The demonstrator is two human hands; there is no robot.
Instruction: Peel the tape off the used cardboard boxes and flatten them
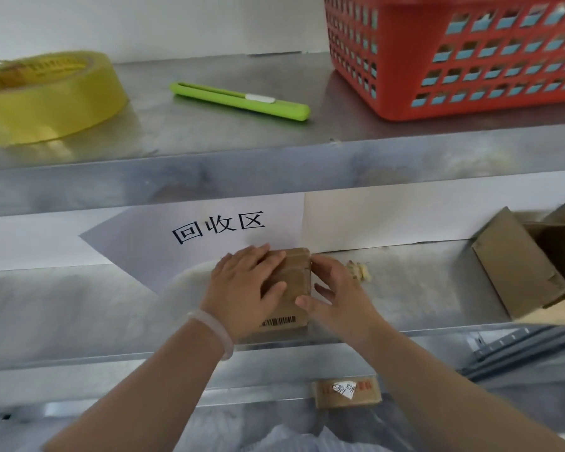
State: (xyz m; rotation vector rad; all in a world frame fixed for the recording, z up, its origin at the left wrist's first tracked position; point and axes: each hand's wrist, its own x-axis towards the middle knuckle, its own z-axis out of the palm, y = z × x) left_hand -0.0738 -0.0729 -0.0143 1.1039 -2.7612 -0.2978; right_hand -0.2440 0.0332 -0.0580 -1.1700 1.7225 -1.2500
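A small brown cardboard box (296, 278) with a barcode label lies on the middle metal shelf (95, 308), below a paper sign. My left hand (245, 288) lies flat on top of the box, fingers straight, a pale bracelet on the wrist. My right hand (336, 295) touches the box's right side, thumb at the near corner and fingertips at the far corner. A small crumpled piece of tape (359, 270) lies on the shelf just right of the box. An opened cardboard box (529, 265) stands tilted at the right end of the same shelf.
On the upper shelf sit a yellow tape roll (49, 96), a green utility knife (238, 101) and a red plastic basket (454, 57). Another small labelled cardboard box (346, 391) lies on the shelf below.
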